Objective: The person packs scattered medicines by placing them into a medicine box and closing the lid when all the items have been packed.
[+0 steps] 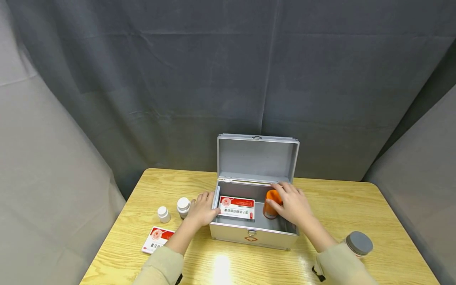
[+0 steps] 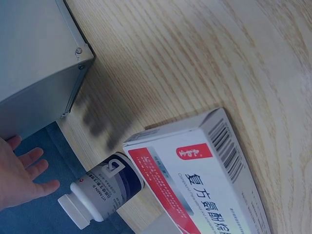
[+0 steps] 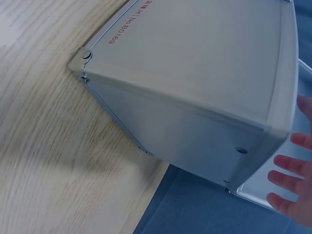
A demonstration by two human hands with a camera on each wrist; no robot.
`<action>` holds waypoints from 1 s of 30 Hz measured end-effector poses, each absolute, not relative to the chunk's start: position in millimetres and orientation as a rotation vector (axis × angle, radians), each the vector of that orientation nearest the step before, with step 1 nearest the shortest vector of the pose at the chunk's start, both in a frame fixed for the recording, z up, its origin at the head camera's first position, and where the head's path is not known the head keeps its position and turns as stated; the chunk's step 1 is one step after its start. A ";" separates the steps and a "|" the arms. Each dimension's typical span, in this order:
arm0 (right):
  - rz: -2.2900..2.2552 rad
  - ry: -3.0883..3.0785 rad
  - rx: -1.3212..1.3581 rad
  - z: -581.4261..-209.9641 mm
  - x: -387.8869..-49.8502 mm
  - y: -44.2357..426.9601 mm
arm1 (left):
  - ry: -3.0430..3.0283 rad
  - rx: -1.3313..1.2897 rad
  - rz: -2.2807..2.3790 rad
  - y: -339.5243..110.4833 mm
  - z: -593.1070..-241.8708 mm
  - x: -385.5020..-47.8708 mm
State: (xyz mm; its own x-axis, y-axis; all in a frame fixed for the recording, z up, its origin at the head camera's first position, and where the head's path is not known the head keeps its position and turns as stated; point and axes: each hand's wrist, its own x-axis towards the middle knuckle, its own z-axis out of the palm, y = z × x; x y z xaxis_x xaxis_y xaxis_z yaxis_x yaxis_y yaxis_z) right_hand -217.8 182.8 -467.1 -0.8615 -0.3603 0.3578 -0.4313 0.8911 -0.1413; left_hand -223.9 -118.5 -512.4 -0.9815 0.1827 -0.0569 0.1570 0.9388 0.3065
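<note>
An aluminium first-aid box stands with its lid raised. My left hand is at its left wall, the thumb by the rim and the other fingers loosely extended outside. My right hand reaches over the right part of the box. Its thumb and fingers are spread around the orange lid of a bottle inside; the right wrist view shows the fingers apart, with the bottle hidden. A red-and-white medicine box lies in the left part of the first-aid box.
Left of the first-aid box stand a white vitamin bottle and a smaller white bottle. Nearer the front lies another red-and-white medicine box. A grey-lidded jar is beside the right sleeve. A grey curtain hangs behind the wooden table.
</note>
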 end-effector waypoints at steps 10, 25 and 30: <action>0.328 -2.740 0.526 -459.2 -201.9 198.3 | 3.017 0.284 0.461 -119.2 -511.3 -222.9; 0.397 -2.711 0.344 -461.4 -179.9 242.2 | 3.049 0.305 0.425 -119.3 -507.9 -221.2; 0.427 -2.717 0.269 -458.6 -170.4 259.6 | 3.048 0.302 0.432 -119.9 -509.0 -221.7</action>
State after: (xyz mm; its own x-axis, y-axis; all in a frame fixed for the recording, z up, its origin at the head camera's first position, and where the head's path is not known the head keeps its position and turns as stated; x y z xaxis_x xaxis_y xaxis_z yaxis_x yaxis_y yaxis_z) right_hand -170.4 259.6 -458.6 -0.9111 -0.1278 0.3919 -0.2419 0.9356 -0.2571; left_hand -221.7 -119.9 -509.0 -0.9798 0.1991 -0.0202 0.1856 0.9420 0.2796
